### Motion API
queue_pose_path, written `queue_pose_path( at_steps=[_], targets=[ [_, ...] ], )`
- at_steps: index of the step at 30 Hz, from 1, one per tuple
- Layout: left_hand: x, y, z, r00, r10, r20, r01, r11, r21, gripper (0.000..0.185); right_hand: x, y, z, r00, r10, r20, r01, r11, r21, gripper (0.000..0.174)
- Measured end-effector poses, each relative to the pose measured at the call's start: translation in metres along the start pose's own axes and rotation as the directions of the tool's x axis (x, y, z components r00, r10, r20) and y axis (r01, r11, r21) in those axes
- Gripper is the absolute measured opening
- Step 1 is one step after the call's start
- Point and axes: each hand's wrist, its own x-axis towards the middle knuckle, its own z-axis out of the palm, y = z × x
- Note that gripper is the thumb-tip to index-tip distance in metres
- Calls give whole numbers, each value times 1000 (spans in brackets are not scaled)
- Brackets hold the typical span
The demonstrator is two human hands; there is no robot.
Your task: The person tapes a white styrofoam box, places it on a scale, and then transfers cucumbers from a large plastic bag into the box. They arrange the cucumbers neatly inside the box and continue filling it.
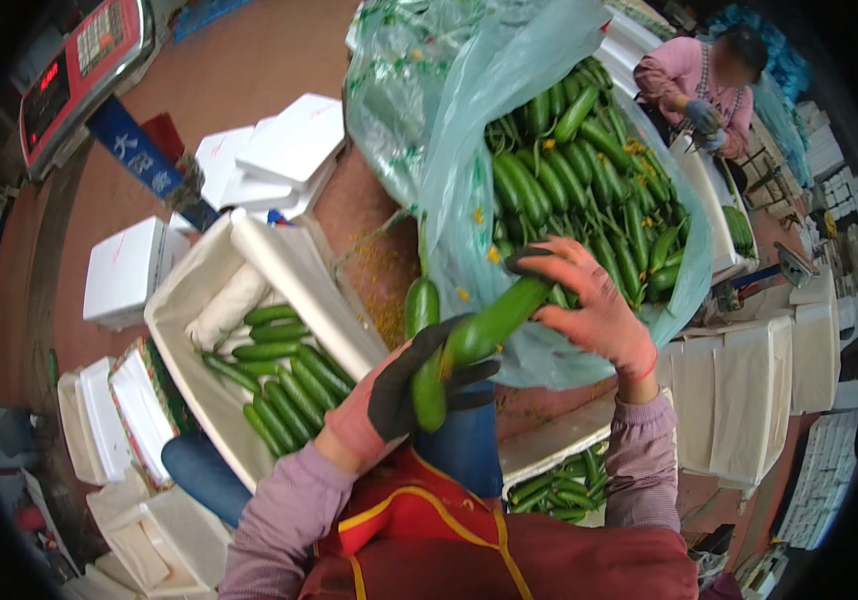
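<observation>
Both my hands wear pink gloves with dark palms. My left hand [395,386] is closed around several cucumbers; one points up between hand and bag, another hangs below the fingers. My right hand [586,304] grips the upper end of a cucumber [492,322] that slants down to my left hand. Just beyond the right hand, a large open pale-green plastic bag [466,142] holds a heap of cucumbers [556,176], some with yellow blossoms. At the left, a lined white foam box [294,262] holds rows of cucumbers [297,386] and a rolled white cloth [228,306].
A box of smaller cucumbers [560,487] stands below my right forearm. White foam lids [294,142] and a closed foam box [128,270] lie beyond the left box. A red scale [83,75] is at upper left. A gloved co-worker [699,97] sits at upper right. Lined boxes [733,401] stand at right.
</observation>
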Motion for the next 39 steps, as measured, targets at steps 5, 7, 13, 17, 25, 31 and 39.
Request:
queue_pose_path(
  at_steps=[5, 7, 13, 17, 25, 31, 39],
  targets=[
    [-21, -14, -4, 955, 230, -185, -224, 973, 52, 40, 6, -84, 48, 933, -99, -347, 4, 965, -264, 48],
    [-33, -14, -10, 896, 385, -222, -406, 912, -58, 38, 0, -106, 59, 957, 266, -120, -221, 929, 296, 30],
    [-49, -9, -31, 764, 546, -343, -590, 807, -31, 44, -8, -127, 101, 984, 97, 152, -143, 933, 330, 19],
    [-57, -6, -39, 791, 533, -298, -609, 732, -306, 43, -5, -126, 115, 990, -99, 96, 72, 965, 253, 19],
    [-74, 3, -86, 698, 627, -345, -669, 743, -4, 42, 36, -126, 124, 999, 35, 21, -35, 999, 15, 74],
    [-79, 43, -195, 321, 705, -632, -857, 500, 123, 34, 120, -143, 259, 936, -174, 305, 9, 881, 474, 69],
    [-105, 71, -281, -244, 876, -417, 370, 481, 795, 67, 165, -127, 425, 858, -77, 507, 169, 976, -137, 44]
  ],
)
